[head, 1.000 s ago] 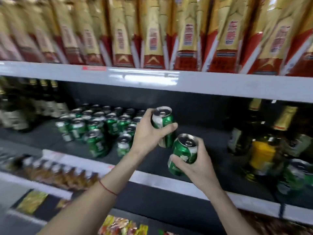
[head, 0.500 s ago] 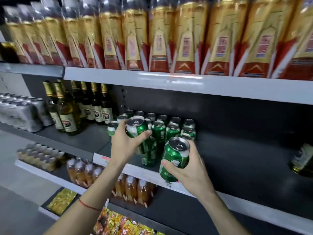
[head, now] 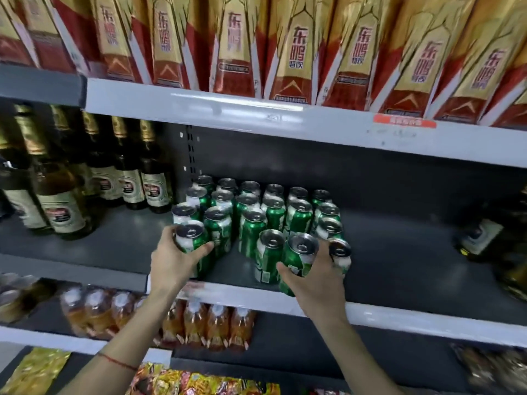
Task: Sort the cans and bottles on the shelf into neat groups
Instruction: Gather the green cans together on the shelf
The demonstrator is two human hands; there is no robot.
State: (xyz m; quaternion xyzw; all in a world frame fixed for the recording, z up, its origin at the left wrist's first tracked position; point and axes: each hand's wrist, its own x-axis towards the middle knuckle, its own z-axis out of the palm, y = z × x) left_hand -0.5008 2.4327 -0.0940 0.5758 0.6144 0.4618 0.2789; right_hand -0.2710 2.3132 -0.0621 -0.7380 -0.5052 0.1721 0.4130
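Observation:
Several green cans (head: pixel 273 212) stand in rows on the dark middle shelf (head: pixel 119 243). My left hand (head: pixel 174 260) grips one green can (head: pixel 189 240) at the group's front left corner, low over the shelf. My right hand (head: pixel 313 280) holds another green can (head: pixel 299 255) at the front right, between a standing can (head: pixel 268 255) and a further can (head: pixel 340 255) by my fingers. Dark glass bottles (head: pixel 99 172) with gold necks stand to the left of the cans.
Red and gold cartons (head: pixel 288 49) fill the shelf above. More dark bottles (head: pixel 496 232) sit at the far right. Bare dark shelf (head: pixel 399 252) lies between the cans and those bottles. Packs of small orange bottles (head: pixel 199 323) and snack bags (head: pixel 199 380) fill the lower shelves.
Both hands have carried their cans forward and down to the front row of the can group. The view has swung so the cans sit in the middle.

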